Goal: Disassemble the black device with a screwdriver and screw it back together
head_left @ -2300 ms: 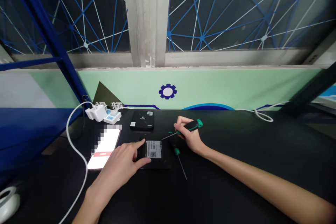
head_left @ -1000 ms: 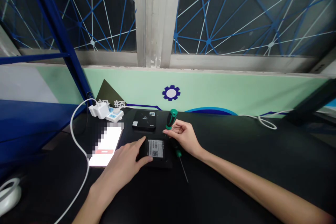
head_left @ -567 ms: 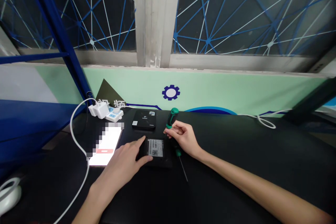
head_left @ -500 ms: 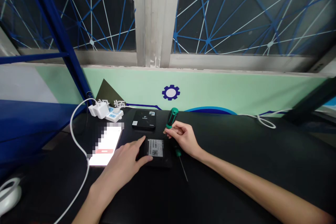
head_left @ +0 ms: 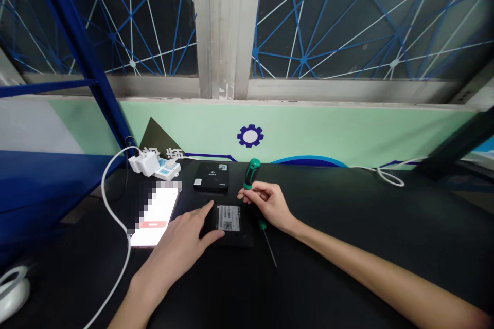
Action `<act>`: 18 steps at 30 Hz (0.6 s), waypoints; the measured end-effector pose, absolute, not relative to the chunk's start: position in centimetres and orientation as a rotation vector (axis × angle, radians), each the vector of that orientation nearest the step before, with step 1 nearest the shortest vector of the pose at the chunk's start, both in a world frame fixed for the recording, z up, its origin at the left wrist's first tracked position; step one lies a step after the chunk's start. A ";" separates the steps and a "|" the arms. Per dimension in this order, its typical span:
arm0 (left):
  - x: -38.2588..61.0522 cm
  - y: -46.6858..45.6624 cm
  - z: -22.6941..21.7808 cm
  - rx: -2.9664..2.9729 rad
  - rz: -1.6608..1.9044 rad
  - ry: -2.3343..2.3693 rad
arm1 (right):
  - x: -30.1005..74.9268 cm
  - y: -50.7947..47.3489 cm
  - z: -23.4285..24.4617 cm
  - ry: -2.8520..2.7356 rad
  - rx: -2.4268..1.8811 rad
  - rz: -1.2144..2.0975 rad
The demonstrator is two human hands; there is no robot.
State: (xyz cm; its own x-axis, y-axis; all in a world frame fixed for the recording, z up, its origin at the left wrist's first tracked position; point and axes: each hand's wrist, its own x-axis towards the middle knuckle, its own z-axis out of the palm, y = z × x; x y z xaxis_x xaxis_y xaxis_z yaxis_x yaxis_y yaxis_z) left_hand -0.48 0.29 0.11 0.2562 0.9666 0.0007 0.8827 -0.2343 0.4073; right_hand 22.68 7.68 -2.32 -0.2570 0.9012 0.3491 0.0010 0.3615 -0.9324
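Note:
A flat black box (head_left: 243, 239) with a white printed label (head_left: 228, 218) lies on the table. My left hand (head_left: 187, 231) rests against its left side, index finger and thumb stretched wide apart, the fingertip at the far left corner and the thumb near the label. My right hand (head_left: 268, 203) is closed around the lower end of an upright screwdriver (head_left: 252, 172) with a green and black handle, over the box's far right corner. Its tip is hidden by the fingers. A second screwdriver (head_left: 269, 247) lies right of the box, its handle partly under my right hand.
Behind the box lies another black box (head_left: 211, 177) with small stickers. To the left are a bright-screened phone (head_left: 156, 216), a white cable (head_left: 111, 205) and a power strip (head_left: 168, 169) with a white plug (head_left: 144, 163). A white object (head_left: 13, 293) stands at the left edge.
The fingers of my right hand have shifted slightly left at the base of the screwdriver, which stays upright. My left hand and the box keep their places. The view has moved a little.

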 end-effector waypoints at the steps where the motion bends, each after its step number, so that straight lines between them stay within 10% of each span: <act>1: -0.5 0.3 0.1 2.211 0.361 1.698 | 22.7 7.7 -2.4 -1.590 -0.825 1.077; 18: -0.2 0.2 0.4 2.184 0.338 1.715 | 22.4 8.0 -2.6 -1.402 -0.866 1.168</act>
State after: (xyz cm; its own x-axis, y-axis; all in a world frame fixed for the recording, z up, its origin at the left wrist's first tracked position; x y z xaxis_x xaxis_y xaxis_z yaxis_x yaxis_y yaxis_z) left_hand -0.25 0.18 0.40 0.2418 0.9700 -0.0236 0.8886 -0.2116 0.4069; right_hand 22.40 7.96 -2.65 -0.1705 0.9477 0.2699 -0.0939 0.2571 -0.9618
